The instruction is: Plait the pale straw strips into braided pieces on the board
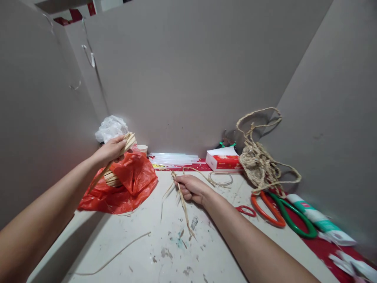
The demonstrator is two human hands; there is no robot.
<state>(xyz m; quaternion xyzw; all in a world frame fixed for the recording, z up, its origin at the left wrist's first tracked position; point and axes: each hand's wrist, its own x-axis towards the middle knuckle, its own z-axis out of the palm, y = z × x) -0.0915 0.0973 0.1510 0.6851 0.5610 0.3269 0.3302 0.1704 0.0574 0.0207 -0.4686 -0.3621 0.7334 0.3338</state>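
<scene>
My left hand [114, 150] is closed round a bundle of pale, flat straw strips [129, 140], raised above a red plastic bag [134, 179]. More strips [112, 179] show in the mouth of the bag below that hand. Over the middle of the table, my right hand [190, 188] pinches a small knotted piece of straw [173, 175]. Several loose ends hang from this piece toward the tabletop. Part of it is hidden behind my fingers.
A heap of twisted straw cord [259, 165] lies at the right, beside orange-handled scissors [268, 210] and green-handled scissors [294, 216]. Behind are a red-and-white box [225, 162], clear sticks [173, 159] and a white cup [142, 149]. Grey panels [188, 78] enclose the table [141, 251].
</scene>
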